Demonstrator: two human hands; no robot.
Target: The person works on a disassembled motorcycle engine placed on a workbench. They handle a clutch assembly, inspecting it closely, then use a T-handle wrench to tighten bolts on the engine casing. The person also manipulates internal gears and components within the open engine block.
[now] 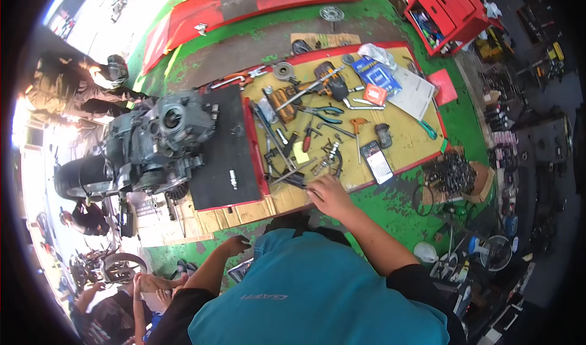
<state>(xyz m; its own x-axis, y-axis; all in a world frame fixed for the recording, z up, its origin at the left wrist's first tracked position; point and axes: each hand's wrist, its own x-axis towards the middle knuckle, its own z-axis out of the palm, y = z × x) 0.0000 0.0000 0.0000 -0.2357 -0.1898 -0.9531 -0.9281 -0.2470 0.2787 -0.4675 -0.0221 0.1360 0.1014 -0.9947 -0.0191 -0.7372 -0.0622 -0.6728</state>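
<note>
My right hand (328,196) reaches over the near edge of the yellow-topped workbench (400,152). Its fingers are bent together beside a dark, flat piece (295,179); whatever they pinch is too small to name. Lower, off the bench, my left hand (235,245) hangs with its fingers loosely apart and nothing visible in them. Around my right hand lie a yellow paper note (301,152), a red-handled screwdriver (306,141), blue-handled pliers (323,111) and a T-handle tool (359,138). A phone (376,162) with its screen lit rests near the bench's front edge.
A large engine with a wheel (155,137) stands left, beside a black mat (226,143) carrying a spark plug (233,179). Farther back lie a power drill (284,104) and a blue package (375,75). A red tool cabinet (448,12) stands far right. Other people are at left.
</note>
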